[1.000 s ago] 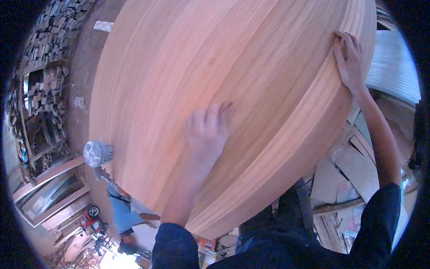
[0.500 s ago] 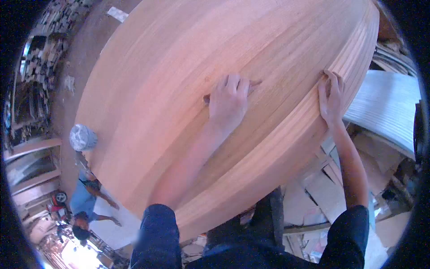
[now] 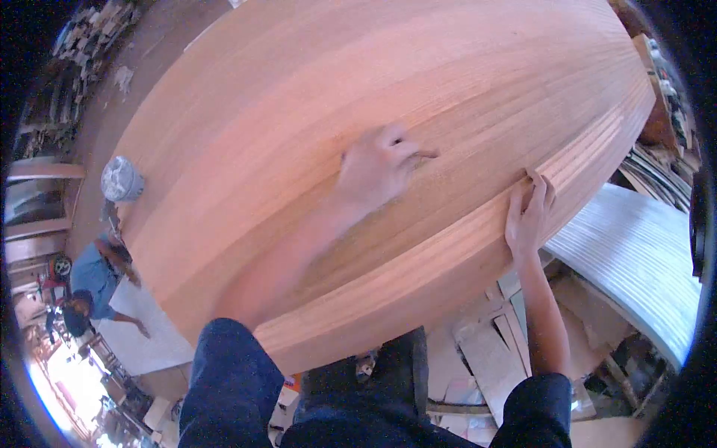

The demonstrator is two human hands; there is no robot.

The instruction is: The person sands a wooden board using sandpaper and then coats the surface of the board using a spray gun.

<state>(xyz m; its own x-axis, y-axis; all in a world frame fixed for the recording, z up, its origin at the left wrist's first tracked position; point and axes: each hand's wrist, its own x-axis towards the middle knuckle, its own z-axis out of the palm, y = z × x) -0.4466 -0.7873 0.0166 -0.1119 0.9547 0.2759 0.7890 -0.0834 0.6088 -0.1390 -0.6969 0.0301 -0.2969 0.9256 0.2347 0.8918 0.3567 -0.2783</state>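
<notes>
A large wooden panel (image 3: 299, 97) with striped grain fills the middle of the view, its thick, ridged edge (image 3: 418, 257) facing me. On its face, my left hand (image 3: 373, 166) is closed over a thin brown piece that looks like sandpaper (image 3: 427, 154). Most of that piece is hidden under the palm, and the hand is slightly blurred. Over to the right, my right hand (image 3: 529, 213) rests on the near edge of the panel, fingers bent across it and thumb apart.
A co-worker (image 3: 97, 276) in a blue shirt is beside a pale sheet (image 3: 146, 340) at lower left. A grey-white bucket (image 3: 122, 179) appears by the panel's left edge. White corrugated material (image 3: 627, 254) lies at right, with wood scraps (image 3: 485, 358) below. Stacked wood (image 3: 56, 119) is at far left.
The view has shifted, so the panel's near edge and the co-worker sit further left. My left hand has turned slightly on the panel face; my right hand stays on the edge.
</notes>
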